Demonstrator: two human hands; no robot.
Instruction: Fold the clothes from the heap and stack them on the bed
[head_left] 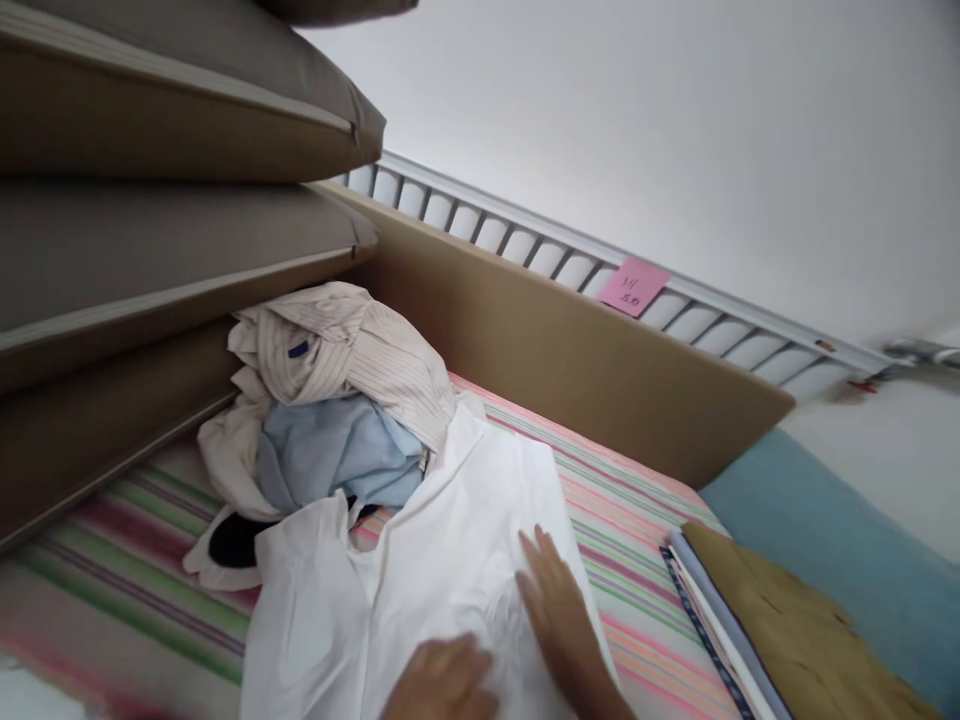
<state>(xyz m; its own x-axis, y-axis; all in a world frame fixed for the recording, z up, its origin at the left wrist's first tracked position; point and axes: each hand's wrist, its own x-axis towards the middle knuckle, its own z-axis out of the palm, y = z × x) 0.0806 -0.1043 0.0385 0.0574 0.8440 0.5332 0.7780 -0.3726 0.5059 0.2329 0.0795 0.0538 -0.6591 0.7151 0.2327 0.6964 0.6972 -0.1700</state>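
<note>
A white garment (427,570), which looks like a shirt, lies spread out with its neck opening toward the far side. My right hand (553,590) rests on its right part, fingers stretched out and apart, with creases in the cloth beside it. Lower down and to the left, my left hand (442,680) is over the same cloth, smeared by motion and cut off by the bottom edge. Just beyond the white garment is a heap with a striped shirt (360,340) and a light blue garment (341,450).
A striped bedcover (630,570) lies under the clothes. At the right sits a folded stack with a brown garment (795,620) on top. Grey cushions (172,240) rise at the left. Behind stands a tan board (540,330), then a white radiator (487,235) with a pink note (634,285).
</note>
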